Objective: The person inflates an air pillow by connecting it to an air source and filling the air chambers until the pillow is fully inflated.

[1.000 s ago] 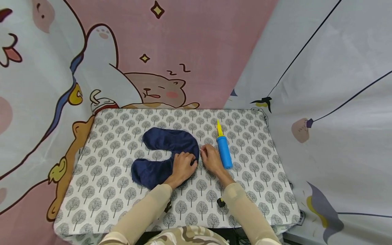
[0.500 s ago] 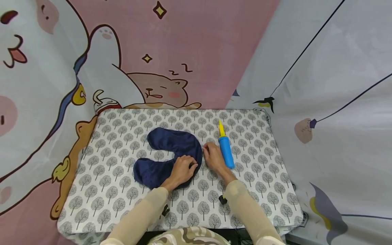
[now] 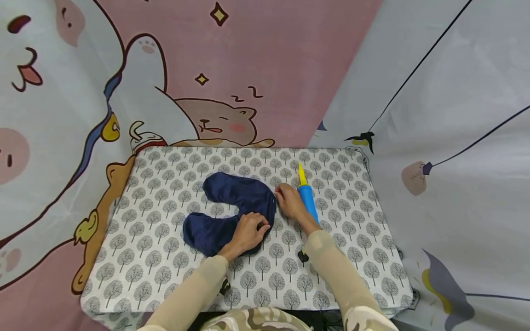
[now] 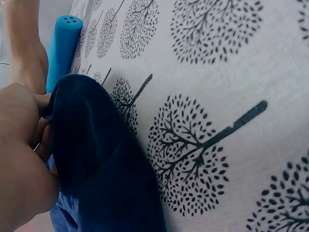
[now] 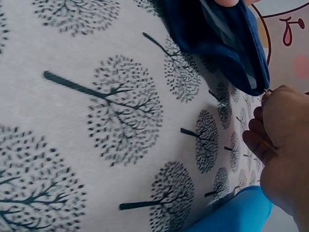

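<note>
A navy U-shaped neck pillow (image 3: 244,191) lies on the table with its opening to the left. In the right wrist view a zipped slit gapes along its outer curve, showing a paler lining (image 5: 224,24). My right hand (image 3: 290,202) is at the far end of this slit, thumb and forefinger pinching the small zipper pull (image 5: 267,91). My left hand (image 3: 248,231) lies over the near part of the curve. Its fingers grip the fabric by the slit, and the left wrist view shows them partly hidden behind the navy cloth (image 4: 96,140).
A blue hand pump (image 3: 308,202) with a yellow nozzle (image 3: 302,175) lies just right of my right hand, partly covered by that forearm. A tree-print cloth (image 3: 145,257) covers the table. Printed curtains (image 3: 273,69) hang behind and at the sides.
My right hand has slid away from me along the pillow's outer curve, its fingers still pinching. The left hand keeps its hold nearby, drawn slightly nearer. The head view has shifted a little.
</note>
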Action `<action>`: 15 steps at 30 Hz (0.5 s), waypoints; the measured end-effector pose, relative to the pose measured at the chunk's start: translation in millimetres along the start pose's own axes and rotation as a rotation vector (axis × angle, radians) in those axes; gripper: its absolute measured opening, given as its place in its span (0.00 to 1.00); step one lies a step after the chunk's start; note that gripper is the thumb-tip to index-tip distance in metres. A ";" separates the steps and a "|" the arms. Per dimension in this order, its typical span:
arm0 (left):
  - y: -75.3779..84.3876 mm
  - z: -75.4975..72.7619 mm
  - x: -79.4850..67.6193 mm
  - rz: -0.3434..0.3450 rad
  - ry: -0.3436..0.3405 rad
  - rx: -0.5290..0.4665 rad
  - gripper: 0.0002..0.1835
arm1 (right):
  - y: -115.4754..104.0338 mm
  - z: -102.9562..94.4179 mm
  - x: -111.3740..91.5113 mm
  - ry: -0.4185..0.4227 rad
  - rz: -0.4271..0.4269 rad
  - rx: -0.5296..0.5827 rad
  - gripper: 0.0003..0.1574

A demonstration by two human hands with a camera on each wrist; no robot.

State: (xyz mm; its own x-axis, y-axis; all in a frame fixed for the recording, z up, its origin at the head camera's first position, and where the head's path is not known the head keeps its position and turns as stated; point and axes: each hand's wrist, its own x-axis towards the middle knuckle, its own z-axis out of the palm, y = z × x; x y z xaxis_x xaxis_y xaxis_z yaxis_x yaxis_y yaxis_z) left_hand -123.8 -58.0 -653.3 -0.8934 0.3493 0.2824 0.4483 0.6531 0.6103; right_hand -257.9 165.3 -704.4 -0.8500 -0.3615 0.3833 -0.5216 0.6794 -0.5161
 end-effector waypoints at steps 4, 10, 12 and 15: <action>0.8 -0.8 0.1 0.013 0.006 -0.015 0.03 | -12.7 -6.7 8.9 -0.047 0.049 0.036 0.04; -4.4 -0.2 0.5 0.056 0.075 -0.049 0.05 | -38.5 -21.8 19.8 -0.123 0.030 -0.050 0.05; -8.1 0.1 0.9 0.046 0.086 -0.097 0.04 | -39.8 -21.8 20.6 -0.129 0.045 -0.051 0.05; -11.0 -3.9 2.5 0.022 0.083 -0.151 0.03 | -31.3 -15.4 18.1 -0.092 0.083 0.013 0.06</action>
State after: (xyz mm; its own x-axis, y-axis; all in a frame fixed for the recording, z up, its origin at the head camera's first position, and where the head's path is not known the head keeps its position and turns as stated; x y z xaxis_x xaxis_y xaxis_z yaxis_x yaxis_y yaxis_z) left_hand -131.1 -66.9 -656.4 -0.8855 0.3017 0.3533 0.4640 0.5354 0.7057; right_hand -255.8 147.4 -669.5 -0.8933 -0.3612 0.2674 -0.4492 0.7015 -0.5532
